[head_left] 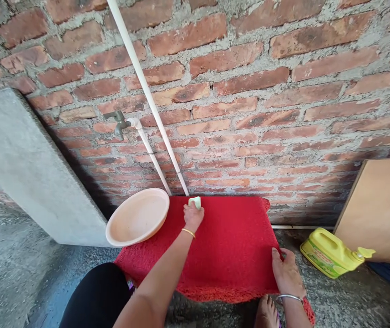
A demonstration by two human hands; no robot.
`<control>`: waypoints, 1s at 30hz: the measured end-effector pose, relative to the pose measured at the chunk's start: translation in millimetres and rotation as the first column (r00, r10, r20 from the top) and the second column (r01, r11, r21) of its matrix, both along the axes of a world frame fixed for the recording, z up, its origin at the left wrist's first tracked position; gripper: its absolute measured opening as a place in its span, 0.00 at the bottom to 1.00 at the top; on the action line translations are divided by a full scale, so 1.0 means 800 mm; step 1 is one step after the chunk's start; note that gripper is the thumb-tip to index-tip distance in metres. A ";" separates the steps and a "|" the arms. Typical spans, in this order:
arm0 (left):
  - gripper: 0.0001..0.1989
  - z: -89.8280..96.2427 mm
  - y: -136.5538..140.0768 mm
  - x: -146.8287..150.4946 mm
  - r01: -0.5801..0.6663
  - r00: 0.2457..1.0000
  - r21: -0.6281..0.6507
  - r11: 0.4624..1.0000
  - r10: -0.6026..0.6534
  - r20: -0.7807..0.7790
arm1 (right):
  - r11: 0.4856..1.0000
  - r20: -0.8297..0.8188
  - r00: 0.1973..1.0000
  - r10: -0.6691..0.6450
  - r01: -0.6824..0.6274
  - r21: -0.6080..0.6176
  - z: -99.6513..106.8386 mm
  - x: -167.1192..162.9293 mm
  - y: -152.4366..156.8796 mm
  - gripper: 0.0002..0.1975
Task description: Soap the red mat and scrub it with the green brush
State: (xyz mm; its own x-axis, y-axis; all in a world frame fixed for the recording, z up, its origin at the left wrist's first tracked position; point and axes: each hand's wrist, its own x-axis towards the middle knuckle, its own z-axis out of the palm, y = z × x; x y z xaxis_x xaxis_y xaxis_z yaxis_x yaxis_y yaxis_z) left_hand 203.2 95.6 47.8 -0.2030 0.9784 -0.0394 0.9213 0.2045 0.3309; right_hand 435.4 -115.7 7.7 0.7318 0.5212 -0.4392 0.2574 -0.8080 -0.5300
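Note:
A red cloth (230, 241) with a fringed edge lies spread over a low surface against the wall. My left hand (193, 216), with a gold bangle at the wrist, is closed around a pale green bar of soap (195, 201) at the cloth's far edge. At the cloth's right edge, my right hand (287, 269) grips the fabric, thumb on top and fingers curled over the side. Left of my left hand, a pale pink basin (138, 216) rests tilted on the cloth's corner; no water shows in it.
A tap (119, 124) on a white pipe (154, 159) juts from the brick wall (215, 118). A grey slab (31, 168) leans at left. On the floor at right are a yellow jug (333, 255) and a brown board (379, 209). My bare foot (267, 312) is below the cloth.

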 end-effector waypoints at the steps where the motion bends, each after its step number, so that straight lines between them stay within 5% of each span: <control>1: 0.26 -0.003 -0.009 0.021 0.036 0.999 -0.002 0.999 -0.036 0.002 | 1.000 -0.006 1.000 0.001 -0.001 0.001 0.001 0.000 0.000 0.31; 5: 0.29 -0.009 -0.067 0.115 0.356 0.934 -0.021 0.934 -0.356 -0.012 | 1.000 -0.001 1.000 -0.009 0.009 0.000 0.001 0.000 0.001 0.30; 10: 0.30 -0.004 -0.138 0.162 0.723 0.691 -0.093 0.685 -0.711 0.133 | 1.000 0.016 0.999 -0.030 0.030 -0.001 -0.001 0.000 0.002 0.30; 13: 0.29 0.001 -0.150 0.135 0.811 0.580 -0.096 0.577 -0.772 0.261 | 1.000 0.014 1.000 -0.023 0.023 0.010 -0.003 0.004 0.003 0.31; 18: 0.25 0.010 -0.142 0.035 0.860 0.507 -0.069 0.505 -0.836 0.208 | 1.000 -0.022 1.000 -0.008 0.008 0.018 -0.007 0.007 0.002 0.31; 23: 0.27 0.016 -0.138 -0.059 0.910 0.410 -0.121 0.396 -0.904 0.119 | 0.979 0.322 0.946 -0.042 -0.025 0.202 -0.001 -0.019 0.007 0.28; 25: 0.29 0.016 -0.140 -0.076 0.914 0.398 -0.145 0.380 -0.909 0.125 | 0.905 0.395 0.918 0.048 -0.207 0.372 0.004 -0.037 0.013 0.27; 27: 0.30 0.015 -0.144 -0.084 0.911 0.402 -0.155 0.381 -0.904 0.143 | 0.761 0.392 0.890 0.231 -0.417 0.497 0.008 -0.060 0.021 0.25; 30: 0.32 0.008 -0.149 -0.092 0.908 0.416 -0.127 0.400 -0.896 0.155 | 0.573 0.408 0.771 0.489 -0.636 0.517 0.010 -0.096 0.028 0.25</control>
State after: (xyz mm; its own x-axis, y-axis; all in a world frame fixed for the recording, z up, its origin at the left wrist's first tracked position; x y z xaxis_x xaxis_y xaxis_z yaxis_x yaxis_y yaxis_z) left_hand 129.4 -23.3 54.5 0.8015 0.5654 -0.1948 0.5865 -0.6792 0.4412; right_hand 358.6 -93.1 15.8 0.2247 0.9452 0.2371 0.7023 0.0116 -0.7118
